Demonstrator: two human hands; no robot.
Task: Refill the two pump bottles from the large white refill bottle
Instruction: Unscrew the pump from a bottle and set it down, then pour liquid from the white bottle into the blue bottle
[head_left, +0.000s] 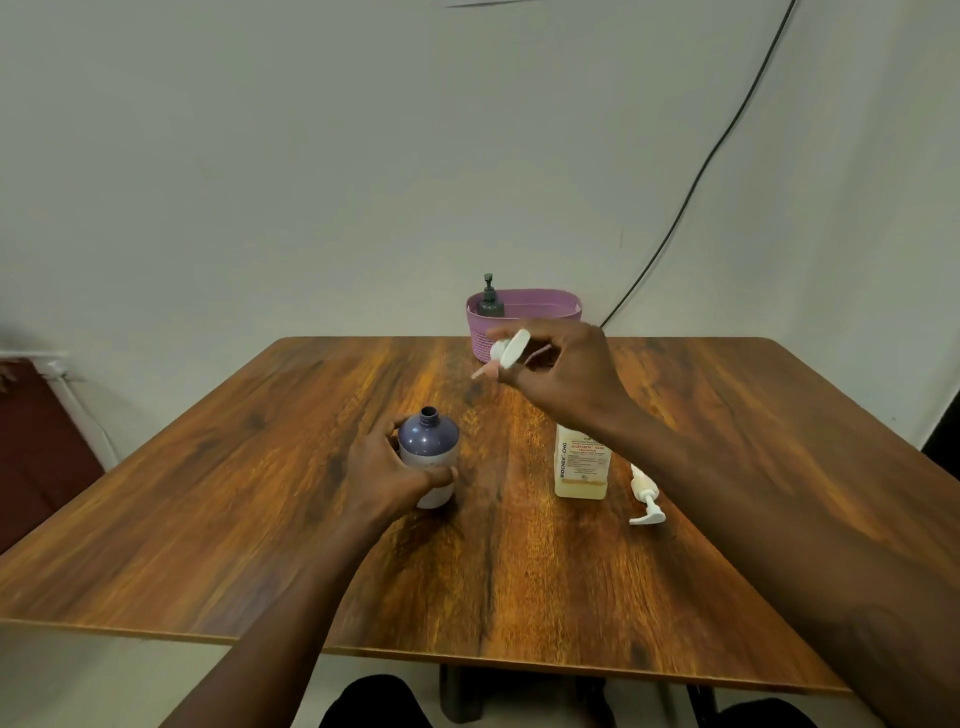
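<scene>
Within the left hand's (387, 470) grip, the purple pump bottle (428, 441) stands upright on the wooden table (260, 493). The fingers wrap its lower body from the left and the thumb lies across its front. Its long axis is vertical and its bare threaded neck points straight up, uncapped. Up, away and to the right of that grip, the right hand (563, 371) hangs above the table, its fingertips pinching a white pump head (509, 351). The pump's pinkish dip tube (485, 370) slants down and to the left, roughly toward the open neck. Directly below the right wrist, on the person's side of the pinch, stands the labelled white bottle (576, 467), probably the refill bottle. It is upright with yellowish liquid low inside, and its top is hidden behind the forearm. The right hand is plainly the nearer one to it, while the left would have to cross over. Just right of that bottle a second white pump (645, 499) lies flat. Beyond the right hand's pinch, a pink basket (550, 299) holds a dark pump bottle (490, 301), upright with its pump on. The right hand likely needs to put its pump down before it can pour.
</scene>
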